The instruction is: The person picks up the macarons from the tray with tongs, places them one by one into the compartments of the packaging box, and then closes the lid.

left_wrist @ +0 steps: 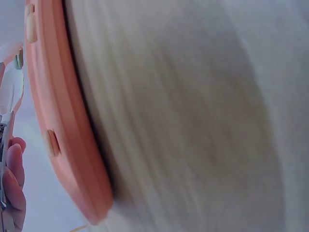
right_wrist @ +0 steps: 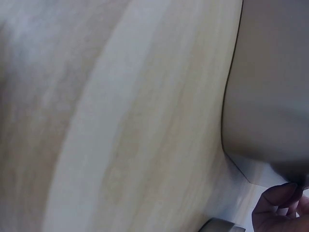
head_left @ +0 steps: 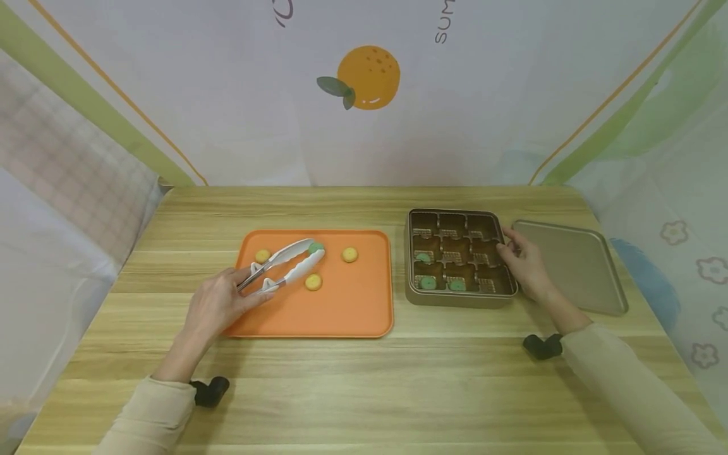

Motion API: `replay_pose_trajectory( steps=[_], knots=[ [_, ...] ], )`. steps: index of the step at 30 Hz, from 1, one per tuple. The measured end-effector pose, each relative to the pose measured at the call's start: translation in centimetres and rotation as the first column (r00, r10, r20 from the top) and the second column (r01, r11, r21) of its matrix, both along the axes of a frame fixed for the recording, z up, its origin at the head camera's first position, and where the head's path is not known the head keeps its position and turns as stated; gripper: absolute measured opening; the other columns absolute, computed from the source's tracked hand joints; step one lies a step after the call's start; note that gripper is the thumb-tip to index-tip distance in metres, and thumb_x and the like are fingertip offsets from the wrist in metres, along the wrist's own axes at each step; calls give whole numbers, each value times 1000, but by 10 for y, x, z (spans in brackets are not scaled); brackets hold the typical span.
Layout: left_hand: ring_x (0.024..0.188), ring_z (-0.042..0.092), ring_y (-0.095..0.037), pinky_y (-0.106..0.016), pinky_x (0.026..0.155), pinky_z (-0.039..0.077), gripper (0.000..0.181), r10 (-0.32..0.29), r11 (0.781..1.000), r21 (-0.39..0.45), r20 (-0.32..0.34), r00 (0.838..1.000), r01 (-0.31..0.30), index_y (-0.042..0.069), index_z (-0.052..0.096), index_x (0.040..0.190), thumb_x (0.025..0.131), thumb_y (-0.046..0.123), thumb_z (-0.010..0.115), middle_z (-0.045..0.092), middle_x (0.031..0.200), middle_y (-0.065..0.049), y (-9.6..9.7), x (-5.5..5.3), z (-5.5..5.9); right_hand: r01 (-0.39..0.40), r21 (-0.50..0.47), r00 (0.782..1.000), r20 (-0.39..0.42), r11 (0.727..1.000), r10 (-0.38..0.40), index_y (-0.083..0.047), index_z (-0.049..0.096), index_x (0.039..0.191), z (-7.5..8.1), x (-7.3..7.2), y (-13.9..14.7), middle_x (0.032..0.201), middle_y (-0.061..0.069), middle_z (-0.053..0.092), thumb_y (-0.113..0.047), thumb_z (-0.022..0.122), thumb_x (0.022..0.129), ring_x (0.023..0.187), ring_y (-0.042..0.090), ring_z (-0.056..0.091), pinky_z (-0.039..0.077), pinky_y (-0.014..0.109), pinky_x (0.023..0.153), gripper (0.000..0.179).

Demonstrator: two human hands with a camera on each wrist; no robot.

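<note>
My left hand (head_left: 216, 303) grips a pair of tongs (head_left: 296, 270) with white tips. Between those tips is a green cookie (head_left: 315, 248), which shows above the orange tray (head_left: 352, 316) in the left wrist view. Several yellow cookies lie on the tray, among them one cookie (head_left: 313, 282) just below the tongs. With thumb and fingers at its right rim, my right hand (head_left: 529, 268) holds a square metal tin (head_left: 461, 302). Inside it, a brown divided insert carries green cookies in its left column and bottom middle, such as this green cookie (head_left: 428, 282).
The tin's flat lid (head_left: 586, 272) lies to the right, partly behind my right hand. All of this stands on a wood-grain table (head_left: 364, 392). A white printed cloth (head_left: 466, 114) hangs along the table's back edge.
</note>
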State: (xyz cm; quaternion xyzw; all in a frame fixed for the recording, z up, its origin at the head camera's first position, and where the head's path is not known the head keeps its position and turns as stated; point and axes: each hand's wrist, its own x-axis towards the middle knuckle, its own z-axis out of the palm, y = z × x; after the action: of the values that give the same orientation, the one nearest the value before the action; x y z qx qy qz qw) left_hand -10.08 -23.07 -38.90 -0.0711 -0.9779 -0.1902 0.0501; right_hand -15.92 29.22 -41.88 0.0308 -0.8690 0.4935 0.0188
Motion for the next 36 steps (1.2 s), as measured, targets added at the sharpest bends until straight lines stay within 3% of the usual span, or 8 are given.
replay_pose_trajectory(
  steps=[7,11,22,29,36],
  knots=[
    [53,35,-12,-24,46,26,38,-58,998,27,-93,994,61,10,55,69,69,36,82,37,59,3,11,-1,4,-3,18,1000,4,1000,3,13,29,140,-2,-1,1,87,5,43,-12,46,98,62,2,40,37,16,50,51],
    [54,35,-12,-24,46,25,42,-66,997,38,-102,993,71,12,47,64,68,36,83,36,60,3,18,-1,7,8,21,1000,0,1000,-8,13,31,139,-2,-2,1,87,6,43,-12,46,98,65,2,41,38,15,51,50],
    [54,42,-12,-26,46,30,34,-80,993,83,-50,996,84,12,61,77,70,39,81,43,65,1,42,-6,17,24,25,1000,10,999,-24,12,32,139,2,-1,-1,85,5,44,-12,46,98,62,2,40,36,16,49,49],
    [56,44,-14,-27,49,33,37,-107,989,94,-50,993,112,13,60,76,69,43,81,49,66,0,64,-12,22,19,14,1000,-4,1000,-19,18,33,135,26,12,-17,83,9,43,-3,45,96,61,3,39,35,15,49,46],
    [59,50,-11,-25,49,38,45,-172,978,117,-33,985,174,11,68,99,72,45,78,59,78,-3,95,-19,27,22,30,1000,-13,999,-21,17,33,135,31,15,-21,83,9,44,-4,45,96,63,3,40,37,15,51,46]
  ],
)
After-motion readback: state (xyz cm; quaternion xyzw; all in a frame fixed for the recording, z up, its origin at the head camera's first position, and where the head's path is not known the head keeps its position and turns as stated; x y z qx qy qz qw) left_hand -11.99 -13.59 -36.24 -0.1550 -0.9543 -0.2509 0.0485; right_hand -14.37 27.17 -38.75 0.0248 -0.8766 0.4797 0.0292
